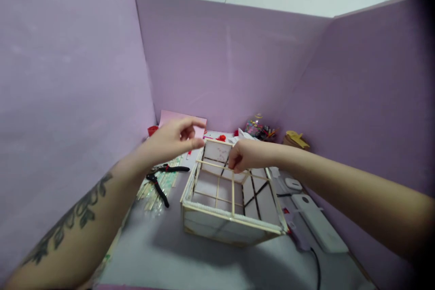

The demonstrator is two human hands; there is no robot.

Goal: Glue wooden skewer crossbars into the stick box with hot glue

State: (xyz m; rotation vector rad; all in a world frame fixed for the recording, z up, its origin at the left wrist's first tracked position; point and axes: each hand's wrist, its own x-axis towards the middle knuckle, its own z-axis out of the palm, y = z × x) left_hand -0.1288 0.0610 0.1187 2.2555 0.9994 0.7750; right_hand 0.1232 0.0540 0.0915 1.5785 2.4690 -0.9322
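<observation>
A box-shaped frame of thin wooden sticks with pale panels (217, 226) stands on the table, its open top facing up. Dark and light sticks cross inside it. My right hand (250, 155) is over the box, its fingers pinched where a thin wooden stick (233, 195) running to the near rim meets a crosswise stick (212, 164). The fingertips partly hide that joint. Above the box's far left corner, my left hand (180, 138) hangs in the air with thumb and forefinger apart and nothing between them.
Black-handled pliers (158, 181) lie left on bundled sticks in clear wrapping (152, 197). At right are a white power strip (319, 222), a purple corded tool (297, 235) and a yellow item (295, 138). A colourful jar (254, 124) stands behind. Purple walls (224, 63) enclose the table.
</observation>
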